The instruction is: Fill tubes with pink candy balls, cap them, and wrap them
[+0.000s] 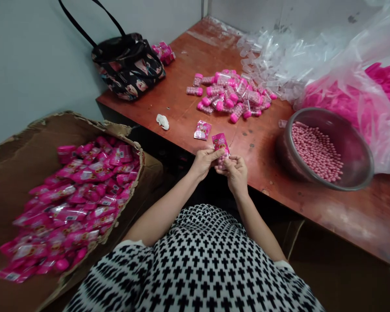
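Holding a pink printed packet (220, 142) at the near edge of the worktop (263, 151). Pinching its left side in the grip of the left hand (204, 163), thumb on top; pinching the lower end in the grip of the right hand (237, 174), showing pink beads (221, 162) there. Working just beside a flat pink sachet (202, 129) lying on the worktop, facing a heap of pink-capped bottles (232, 93). Having a bowl (351, 141) of beads to the right, a carton (16, 147) of bulging packs (78, 199) down left.

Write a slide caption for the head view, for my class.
Left hand and right hand hold a pink packet near pink-capped tubes and a bowl of pink beads.
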Tool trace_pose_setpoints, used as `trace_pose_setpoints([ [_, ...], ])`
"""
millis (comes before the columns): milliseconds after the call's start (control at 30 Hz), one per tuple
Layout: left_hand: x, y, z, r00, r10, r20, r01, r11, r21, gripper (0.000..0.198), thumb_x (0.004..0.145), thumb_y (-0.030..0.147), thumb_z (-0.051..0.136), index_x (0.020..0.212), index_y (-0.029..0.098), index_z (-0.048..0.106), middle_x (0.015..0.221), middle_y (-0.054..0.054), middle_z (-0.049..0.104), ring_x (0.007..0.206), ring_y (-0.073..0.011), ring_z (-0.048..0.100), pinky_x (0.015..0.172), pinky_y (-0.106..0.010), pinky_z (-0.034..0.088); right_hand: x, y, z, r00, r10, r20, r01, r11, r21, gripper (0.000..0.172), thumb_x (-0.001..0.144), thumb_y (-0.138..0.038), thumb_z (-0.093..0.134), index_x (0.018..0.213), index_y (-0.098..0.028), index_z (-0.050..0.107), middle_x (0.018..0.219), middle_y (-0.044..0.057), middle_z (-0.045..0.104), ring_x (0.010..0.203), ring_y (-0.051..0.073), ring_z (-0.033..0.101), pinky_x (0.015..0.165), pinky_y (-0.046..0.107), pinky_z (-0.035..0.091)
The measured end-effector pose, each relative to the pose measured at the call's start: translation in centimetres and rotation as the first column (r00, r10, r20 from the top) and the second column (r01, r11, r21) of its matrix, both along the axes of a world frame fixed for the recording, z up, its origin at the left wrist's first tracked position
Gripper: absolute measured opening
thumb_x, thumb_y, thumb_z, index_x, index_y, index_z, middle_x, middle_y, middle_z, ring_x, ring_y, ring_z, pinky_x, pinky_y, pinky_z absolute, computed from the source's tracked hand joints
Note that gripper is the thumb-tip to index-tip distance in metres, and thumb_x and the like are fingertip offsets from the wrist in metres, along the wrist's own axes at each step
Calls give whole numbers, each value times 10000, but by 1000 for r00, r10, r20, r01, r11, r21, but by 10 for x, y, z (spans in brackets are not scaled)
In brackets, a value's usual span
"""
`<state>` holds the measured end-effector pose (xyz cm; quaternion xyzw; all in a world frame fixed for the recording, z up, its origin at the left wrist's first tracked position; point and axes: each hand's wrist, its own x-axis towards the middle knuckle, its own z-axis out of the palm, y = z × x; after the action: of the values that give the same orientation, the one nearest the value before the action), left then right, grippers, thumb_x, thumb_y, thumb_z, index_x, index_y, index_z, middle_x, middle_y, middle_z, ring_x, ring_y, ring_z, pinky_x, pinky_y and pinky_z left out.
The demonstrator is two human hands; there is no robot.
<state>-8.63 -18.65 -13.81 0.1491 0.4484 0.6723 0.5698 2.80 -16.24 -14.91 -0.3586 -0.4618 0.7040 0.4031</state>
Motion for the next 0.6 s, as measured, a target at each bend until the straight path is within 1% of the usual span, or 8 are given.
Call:
trace_pose_setpoints([
  [100, 1, -1, 1, 998, -23, -57, 22, 1000, -18, 305, 554, 345, 803, 635, 83, 670, 565, -22, 616, 495, -100, 552, 522, -243, 451, 0, 3, 1, 1000, -21, 18, 20, 999, 35, 346, 729, -370, 703, 888, -224, 432, 672, -62, 638, 562, 114, 654, 569, 274, 600],
  [167, 1, -2, 1, 999, -30, -38, 28, 999, -37, 300, 556, 334, 804, 649, 79, 676, 584, -30, 629, 500, -99, 558, 529, -242, 453, 2, 3, 1, 999, -29, 42, 26, 998, 63, 327, 724, -367, 706, 863, -222, 448, 667, -68, 623, 576, 109, 653, 596, 277, 604],
  [233, 0, -4, -1, 1000, 7, 24, -5, 999, -45, 298, 556, 327, 807, 641, 78, 666, 611, -38, 642, 521, -95, 572, 556, -239, 467, 5, 2, 0, 1000, 10, 27, -11, 999, 53, 316, 720, -355, 711, 883, -223, 476, 753, -52, 644, 660, 108, 669, 667, 287, 606],
  [333, -2, -8, -3, 988, 103, 119, -102, 995, -20, 296, 559, 320, 810, 614, 85, 637, 632, -40, 650, 577, -101, 601, 618, -242, 492, 9, 1, -2, 995, 102, -7, -102, 994, 31, 309, 717, -319, 718, 938, -225, 524, 886, -25, 663, 811, 109, 672, 778, 282, 585],
  [400, 1, -11, -4, 981, 120, 152, -120, 993, -8, 293, 559, 308, 812, 608, 86, 627, 633, -39, 650, 592, -104, 610, 628, -241, 497, 6, 2, -2, 995, 102, -3, -101, 994, 33, 274, 718, -315, 717, 908, -217, 546, 851, -28, 661, 787, 105, 671, 757, 266, 587],
  [500, 6, -20, 0, 978, 126, 168, -126, 992, -12, 286, 553, 279, 819, 594, 83, 615, 623, -34, 651, 573, -99, 607, 621, -238, 499, -7, 5, 2, 997, 80, -6, -80, 996, 39, 247, 712, -329, 718, 840, -208, 545, 730, -48, 640, 660, 101, 662, 643, 249, 595],
  [533, 5, -24, 3, 975, 149, 167, -151, 989, 0, 277, 556, 271, 819, 610, 86, 620, 646, -40, 664, 593, -108, 621, 645, -249, 509, -12, 6, 5, 995, 96, -13, -95, 995, 40, 253, 706, -328, 724, 831, -207, 540, 708, -51, 636, 638, 103, 661, 616, 244, 593],
  [600, -4, -36, 11, 952, 263, 156, -275, 959, 61, 275, 586, 296, 807, 691, 103, 642, 755, -61, 703, 696, -148, 663, 737, -291, 527, -20, 7, 10, 990, 137, -25, -136, 990, 38, 270, 696, -322, 733, 830, -206, 530, 705, -50, 641, 624, 109, 666, 588, 237, 587],
])
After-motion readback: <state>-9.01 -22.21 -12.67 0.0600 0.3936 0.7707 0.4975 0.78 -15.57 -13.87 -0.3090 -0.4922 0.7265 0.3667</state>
